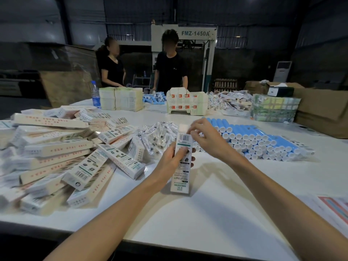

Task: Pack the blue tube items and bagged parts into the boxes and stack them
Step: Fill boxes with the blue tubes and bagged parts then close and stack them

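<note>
white carton (180,178) with a barcode and teal print stands on the counter (216,213). our left grip (169,159) clasps its middle and our right grip (205,138) pinches its top flap. blue tubes (254,140) lie right of the right grip, bagged parts (160,132) just beyond the left. a far machine (195,33) reads "fmz-1450a".

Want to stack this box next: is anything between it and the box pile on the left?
Nothing visible does. The box, gripped by the left hand, has only bare table before the pile; the bagged parts lie farther back.
</note>
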